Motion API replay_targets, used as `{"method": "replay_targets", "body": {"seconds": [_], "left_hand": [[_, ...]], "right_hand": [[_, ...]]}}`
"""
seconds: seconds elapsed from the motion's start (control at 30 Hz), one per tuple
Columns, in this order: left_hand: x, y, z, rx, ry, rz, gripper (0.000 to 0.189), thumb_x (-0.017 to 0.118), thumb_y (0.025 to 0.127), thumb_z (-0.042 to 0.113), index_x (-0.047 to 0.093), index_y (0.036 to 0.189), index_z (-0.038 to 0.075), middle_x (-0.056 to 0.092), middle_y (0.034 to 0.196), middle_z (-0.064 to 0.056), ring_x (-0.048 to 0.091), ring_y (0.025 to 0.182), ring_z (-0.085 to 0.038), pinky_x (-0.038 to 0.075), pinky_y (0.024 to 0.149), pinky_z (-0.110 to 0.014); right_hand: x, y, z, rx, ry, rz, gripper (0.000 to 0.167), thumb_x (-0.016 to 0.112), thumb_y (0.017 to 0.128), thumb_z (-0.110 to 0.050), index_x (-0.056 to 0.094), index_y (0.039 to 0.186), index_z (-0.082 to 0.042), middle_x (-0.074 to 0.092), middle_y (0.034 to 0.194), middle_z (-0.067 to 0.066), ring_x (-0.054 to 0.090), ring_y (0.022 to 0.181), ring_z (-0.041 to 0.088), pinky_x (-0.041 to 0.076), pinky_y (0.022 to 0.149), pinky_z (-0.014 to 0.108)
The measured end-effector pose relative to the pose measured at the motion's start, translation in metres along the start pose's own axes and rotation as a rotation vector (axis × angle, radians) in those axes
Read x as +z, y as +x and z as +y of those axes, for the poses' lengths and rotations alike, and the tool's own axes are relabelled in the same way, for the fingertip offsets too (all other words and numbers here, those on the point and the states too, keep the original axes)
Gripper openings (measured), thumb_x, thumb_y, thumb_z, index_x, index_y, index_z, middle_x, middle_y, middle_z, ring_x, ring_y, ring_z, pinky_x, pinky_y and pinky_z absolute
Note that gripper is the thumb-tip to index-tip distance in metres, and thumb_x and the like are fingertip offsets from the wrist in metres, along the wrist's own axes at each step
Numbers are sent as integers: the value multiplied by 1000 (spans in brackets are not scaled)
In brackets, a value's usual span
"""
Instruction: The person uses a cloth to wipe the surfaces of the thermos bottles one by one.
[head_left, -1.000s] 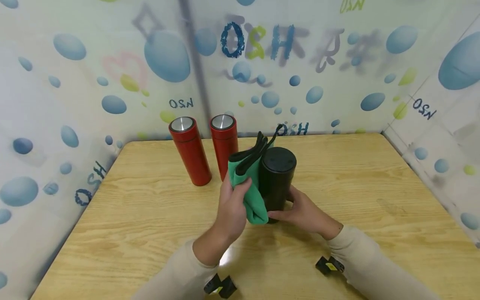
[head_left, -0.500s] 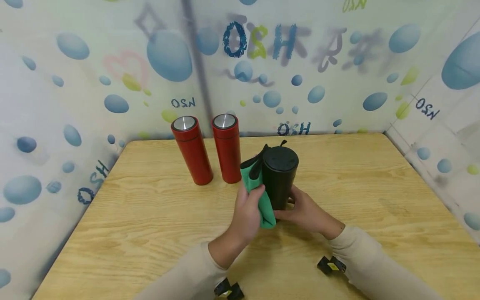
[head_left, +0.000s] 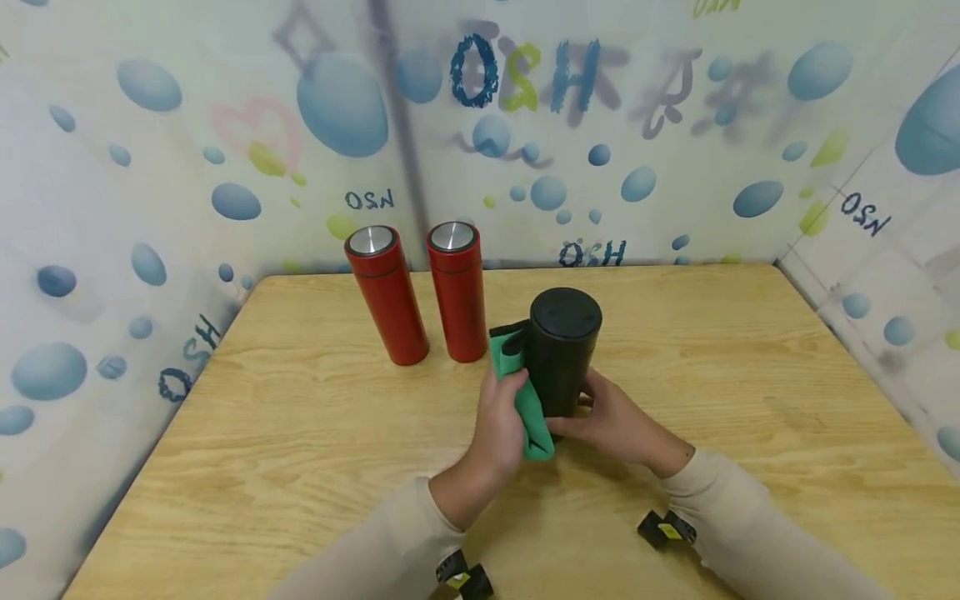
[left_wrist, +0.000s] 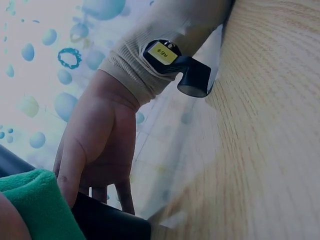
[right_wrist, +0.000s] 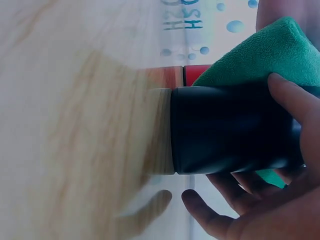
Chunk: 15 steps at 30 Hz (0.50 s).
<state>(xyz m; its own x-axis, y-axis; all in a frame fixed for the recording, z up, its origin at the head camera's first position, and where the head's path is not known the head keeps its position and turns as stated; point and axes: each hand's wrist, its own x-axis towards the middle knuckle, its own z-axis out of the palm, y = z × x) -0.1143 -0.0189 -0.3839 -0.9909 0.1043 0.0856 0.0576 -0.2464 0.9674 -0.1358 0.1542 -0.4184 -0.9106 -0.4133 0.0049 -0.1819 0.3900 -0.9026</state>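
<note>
A black cylinder with a flat black top stands on the wooden table, kind not clear. My right hand grips it low on the right side; in the right wrist view the thumb crosses its black wall and several fingers lie at the opposite side. My left hand holds a folded green cloth with black edging against the cylinder's left side. In the right wrist view the green cloth shows behind the cylinder. The left fingers behind the cloth are hidden.
Two red flasks with silver lid tops stand upright behind and left of the cylinder. Wooden table surface extends around the hands. A wall printed with bubbles borders its back, and side walls flank it.
My left hand has moved right and slightly down, bringing the cloth against the cylinder. The cloth's black straps have dropped from sight. My right hand keeps its grip.
</note>
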Motion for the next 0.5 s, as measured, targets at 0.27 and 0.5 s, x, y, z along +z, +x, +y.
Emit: {"method": "replay_targets", "body": {"seconds": [0.27,0.5], "left_hand": [[-1,-3,6,229,-77,26,40,31,94,11,43,130,-3,54,117,-4,53,108,-15,43,100,-27],[2,-4,-3,171,-46,8,39,32,97,12,41,132,-1,53,117,-6,52,105,-14,43,98,-27]], "right_hand": [[-3,2,2,-7,4,-26,80,79,85,-27,36,149,-7,49,147,16,50,135,36,41,108,60],[-1,1,3,-11,9,-7,79,80,85,-25,37,148,-6,52,145,17,51,133,37,43,108,59]]}}
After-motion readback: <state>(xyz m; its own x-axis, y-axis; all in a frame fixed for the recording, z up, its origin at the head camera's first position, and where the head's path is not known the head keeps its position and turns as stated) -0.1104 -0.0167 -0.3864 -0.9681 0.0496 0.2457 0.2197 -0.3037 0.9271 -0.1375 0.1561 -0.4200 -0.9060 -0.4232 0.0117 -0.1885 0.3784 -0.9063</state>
